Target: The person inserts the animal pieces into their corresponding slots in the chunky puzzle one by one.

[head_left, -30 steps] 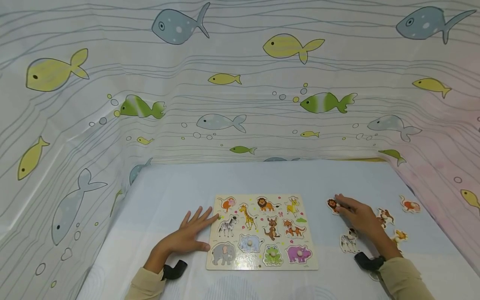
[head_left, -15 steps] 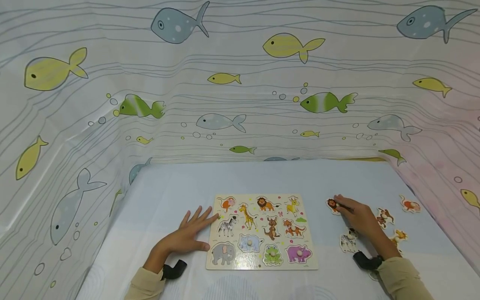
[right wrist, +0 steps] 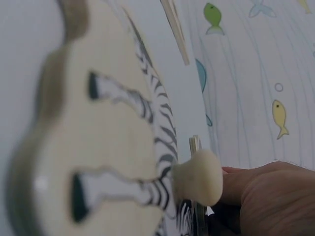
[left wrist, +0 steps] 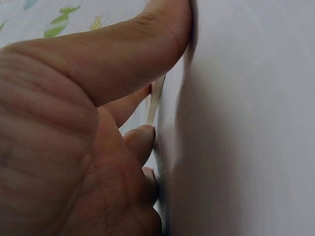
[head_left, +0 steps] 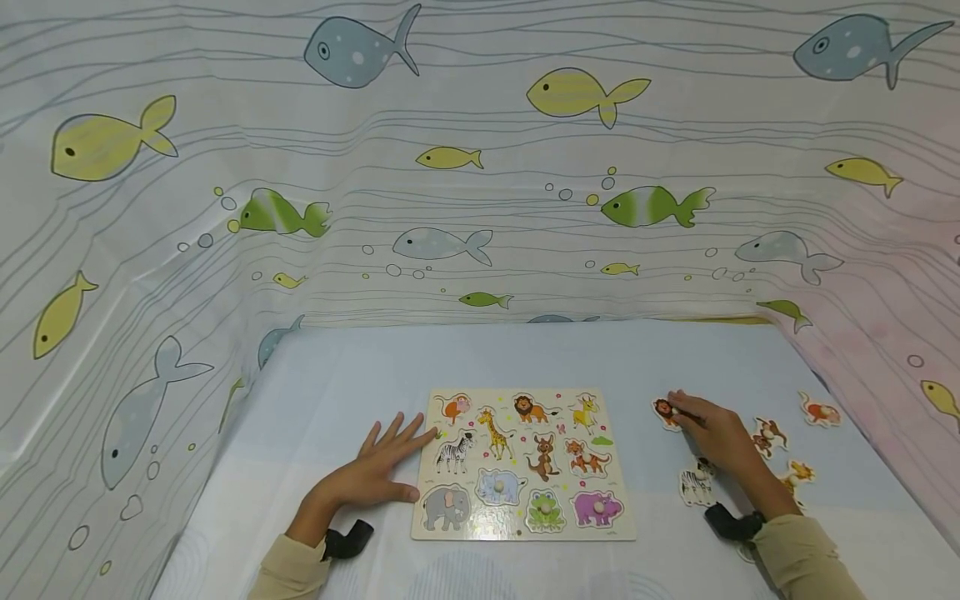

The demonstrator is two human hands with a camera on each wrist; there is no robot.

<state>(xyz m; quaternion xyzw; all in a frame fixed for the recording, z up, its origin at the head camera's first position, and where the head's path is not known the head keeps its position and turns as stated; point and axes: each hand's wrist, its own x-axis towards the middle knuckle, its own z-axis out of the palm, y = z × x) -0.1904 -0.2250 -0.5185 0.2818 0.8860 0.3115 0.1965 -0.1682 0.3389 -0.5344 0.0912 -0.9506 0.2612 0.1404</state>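
Observation:
My left hand [head_left: 375, 471] lies with fingers spread at the left side of the wooden animal puzzle board [head_left: 491, 525]; its index finger and thumb touch the board's edge. To the right of the board, my right hand [head_left: 716, 435] pinches a lion puzzle piece [head_left: 663, 412] between thumb and fingers, low over the table. The fingertips hide part of that lion. Just below the right hand is a zebra piece [head_left: 695, 486]. In the right wrist view this zebra piece [right wrist: 115, 147] fills the foreground, its round knob [right wrist: 199, 179] partly covering the hand.
Further right lie a brown animal piece [head_left: 770, 437], an orange-and-white piece [head_left: 821, 410] and a yellow piece [head_left: 801, 472]. Another piece [head_left: 746, 552] is mostly hidden under the right wrist. On the board, rhino, frog and purple hippo [head_left: 597, 507] show knobs. Fish-print cloth [head_left: 450, 200] hangs behind the table.

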